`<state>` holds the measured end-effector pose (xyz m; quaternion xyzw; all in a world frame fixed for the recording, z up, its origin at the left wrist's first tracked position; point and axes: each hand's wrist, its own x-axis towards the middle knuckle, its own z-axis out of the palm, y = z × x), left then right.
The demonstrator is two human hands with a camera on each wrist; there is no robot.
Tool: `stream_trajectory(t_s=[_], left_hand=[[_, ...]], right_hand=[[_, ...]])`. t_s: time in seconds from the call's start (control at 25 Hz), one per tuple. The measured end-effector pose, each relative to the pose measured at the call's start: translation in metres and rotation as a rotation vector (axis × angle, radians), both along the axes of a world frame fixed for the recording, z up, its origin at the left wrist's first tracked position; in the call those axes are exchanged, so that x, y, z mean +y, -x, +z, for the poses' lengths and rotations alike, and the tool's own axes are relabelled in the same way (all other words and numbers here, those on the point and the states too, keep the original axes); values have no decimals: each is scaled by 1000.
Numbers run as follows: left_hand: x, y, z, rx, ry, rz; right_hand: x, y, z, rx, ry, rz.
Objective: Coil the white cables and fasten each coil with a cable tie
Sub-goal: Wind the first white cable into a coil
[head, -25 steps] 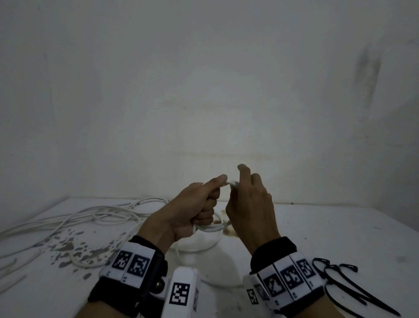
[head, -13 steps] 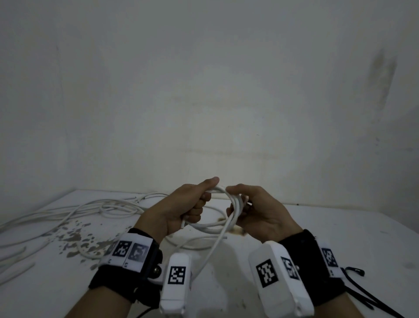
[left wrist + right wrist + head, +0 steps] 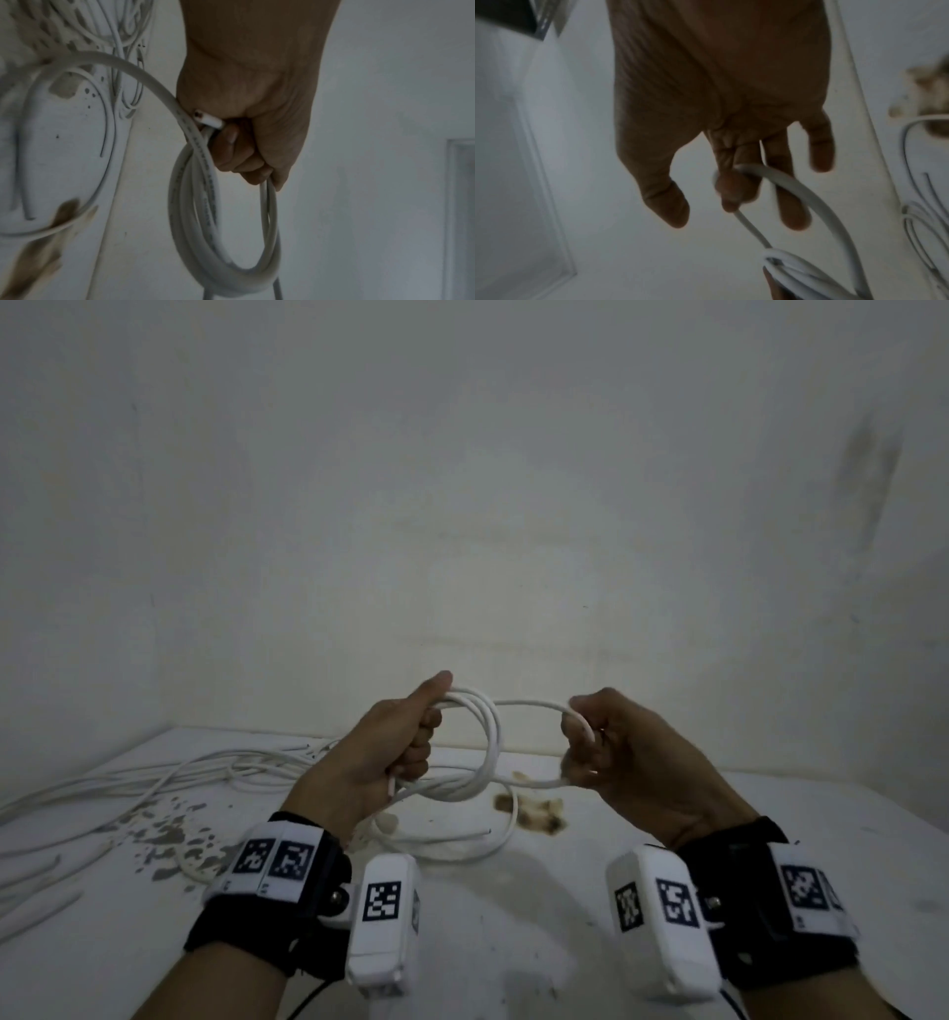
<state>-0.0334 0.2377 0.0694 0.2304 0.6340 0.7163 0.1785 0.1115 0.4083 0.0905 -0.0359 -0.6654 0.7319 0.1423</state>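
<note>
A white cable coil (image 3: 490, 737) of a few turns hangs above the table. My left hand (image 3: 405, 742) grips it at its left side, thumb on top. In the left wrist view the curled fingers (image 3: 239, 154) close round the coil (image 3: 221, 233), and the cut cable end (image 3: 205, 119) sticks out of the fist. My right hand (image 3: 595, 747) holds a strand (image 3: 534, 704) that runs out of the coil to the right. In the right wrist view this strand (image 3: 808, 199) loops round the curled index finger (image 3: 731, 188), while the other fingers hang straighter.
Several loose white cables (image 3: 154, 773) lie tangled on the left of the white table (image 3: 513, 942). A slack length of cable (image 3: 493, 839) trails on the table under the hands. A brown stain (image 3: 534, 816) and flaked paint patches (image 3: 164, 839) mark the surface. A bare wall stands close behind.
The hands were together above the table; now the right hand has moved right, drawing a strand out of the coil. The left hand keeps its grip on the coil.
</note>
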Motion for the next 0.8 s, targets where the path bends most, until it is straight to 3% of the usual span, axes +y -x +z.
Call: stream_trajectory(t_s=[0.08,0.12,0.24,0.28,0.32,0.36,0.4,0.48,0.52,0.56,0.6,0.64,0.72,0.76,0.8], left_hand=[[1,3,2,-10,-30,-9],[1,3,0,-21,-26,-16],[3,2,-6,-42,2,-37],[3,3,-7,-33,20,-36],[2,5,-8,-26,27,-28],[0,8,-7,-29,13,-15],[-2,12,-8,-47,-21,-5],[-3,17,-8,-113,-123,-12],[-3,18,-8,-146,-168,-21],[-3,19,-9,-168,-197,-24],[-4,21,-10,-177,-210,-20],[-6,23,-11,-176,-205,-9],[-14,28,-11,-134,-162,19],[-17,30,-11,-108,-138,29],[-19,32,-11,-89,-125,37]], right_hand=[[2,1,0,27,42,-43],[3,3,-3,-10,-90,-138],[-1,7,-5,-169,-857,-534],[-1,5,-4,-224,-1010,-616],[-1,2,-2,-231,-1030,-638],[1,0,1,-172,-925,-596],[3,0,3,-65,-673,-493],[-4,-4,7,129,48,-122],[-10,-5,8,186,268,0],[-14,-2,5,206,318,21],[-14,2,1,191,204,-55],[-10,6,-3,159,-63,-207],[5,9,-11,62,-829,-583],[11,7,-13,-12,-1096,-710],[16,6,-13,-54,-1207,-796]])
